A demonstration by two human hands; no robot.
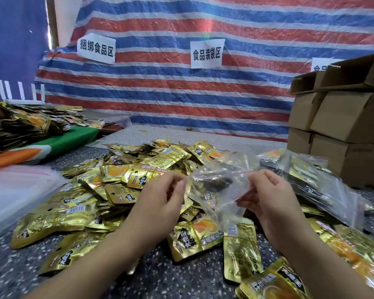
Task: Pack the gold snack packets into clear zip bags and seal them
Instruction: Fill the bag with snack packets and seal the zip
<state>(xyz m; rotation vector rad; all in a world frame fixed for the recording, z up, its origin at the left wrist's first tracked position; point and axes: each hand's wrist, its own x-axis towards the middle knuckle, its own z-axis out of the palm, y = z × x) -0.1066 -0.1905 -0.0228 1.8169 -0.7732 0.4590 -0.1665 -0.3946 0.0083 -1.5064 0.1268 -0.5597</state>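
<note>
Speckled worktop (164, 277) carries a big heap of gold snack packets (121, 190). Filled clear bags (315, 182) lie right of the heap, cardboard boxes (343, 130) behind those. Above the heap's near edge: empty clear zip bag (218, 190), left hand (160, 201) and right hand (266, 195) each in a pinch grip on its mouth.

This is a makeshift food-packing workshop rather than a home or shop. A striped red, white and blue tarp (203, 87) serves as the back wall, with paper signs (206, 53) taped to it marking work zones, one reading "food bagging area". A speckled bench (160, 277) is heaped with gold snack packets (121, 182), and plain cardboard boxes (341, 134) are stacked at the right.
</note>
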